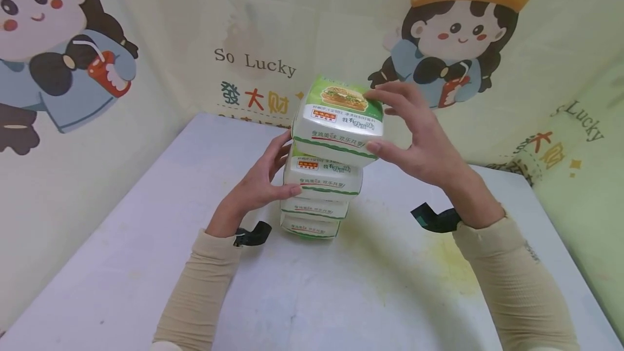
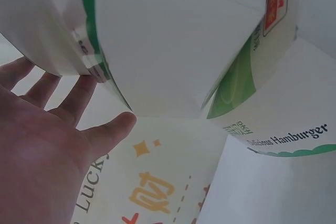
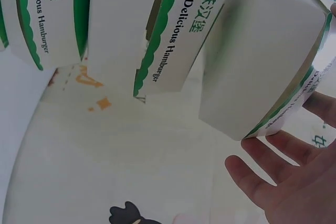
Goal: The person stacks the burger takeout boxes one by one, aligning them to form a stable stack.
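Observation:
Several white and green hamburger boxes stand stacked, with a lower box [image 1: 312, 226] at the bottom. My right hand [image 1: 419, 140] grips the top hamburger box [image 1: 336, 110] at its right side, thumb at the front and fingers over the upper edge. This box is tilted, and the right wrist view shows a gap between it and the box below [image 3: 191, 35]. On the left of the stack, my left hand [image 1: 260, 180] holds the upper stacked box [image 1: 324, 177], thumb at its front corner. Its other fingers are partly hidden behind the boxes in the head view.
The stack stands on a white table [image 1: 312, 307] with faint yellowish stains at the right. Behind the table hangs a cloth backdrop [image 1: 175, 26] with cartoon figures and lettering. A black wrist camera mount [image 1: 434, 218] sticks out from my right wrist.

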{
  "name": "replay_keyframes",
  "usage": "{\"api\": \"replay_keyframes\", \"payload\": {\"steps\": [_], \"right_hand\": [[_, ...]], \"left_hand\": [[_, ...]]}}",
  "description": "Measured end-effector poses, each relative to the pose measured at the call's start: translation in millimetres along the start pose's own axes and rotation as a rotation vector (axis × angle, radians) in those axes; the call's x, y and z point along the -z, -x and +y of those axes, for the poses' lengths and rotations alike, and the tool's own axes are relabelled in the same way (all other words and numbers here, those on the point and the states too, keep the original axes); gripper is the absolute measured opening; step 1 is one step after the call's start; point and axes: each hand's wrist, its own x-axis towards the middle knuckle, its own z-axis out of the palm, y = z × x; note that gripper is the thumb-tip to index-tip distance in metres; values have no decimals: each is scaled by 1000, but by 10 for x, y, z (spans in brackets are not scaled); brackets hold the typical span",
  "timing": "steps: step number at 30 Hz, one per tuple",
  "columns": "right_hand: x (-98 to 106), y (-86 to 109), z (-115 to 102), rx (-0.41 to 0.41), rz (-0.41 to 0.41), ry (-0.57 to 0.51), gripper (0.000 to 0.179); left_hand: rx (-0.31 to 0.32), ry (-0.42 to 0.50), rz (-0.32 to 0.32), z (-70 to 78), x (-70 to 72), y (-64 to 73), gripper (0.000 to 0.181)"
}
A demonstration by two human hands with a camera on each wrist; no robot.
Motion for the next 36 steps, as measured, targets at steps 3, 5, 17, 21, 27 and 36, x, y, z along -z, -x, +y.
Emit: {"api": "replay_keyframes", "payload": {"steps": [3, 5, 17, 21, 27, 36], "right_hand": [[-17, -5, -5, 4, -23, 3, 66], [-30, -9, -10, -3, -45, 1, 66], [-43, 34, -33, -60, -118, 32, 65], [-58, 49, -36, -64, -132, 35, 68], [-72, 65, -24, -54, -134, 39, 72], [-89, 77, -18, -52, -128, 44, 73]], "left_hand": [[2, -5, -4, -3, -1, -3, 96], [-6, -9, -5, -1, -1, -6, 95], [-22, -14, -14, 9, -4, -10, 95], [-23, -10, -17, 10, -3, -4, 95], [-35, -5, -29, 10, -2, 0, 95], [-53, -16, -24, 24, 12, 3, 100]]}}
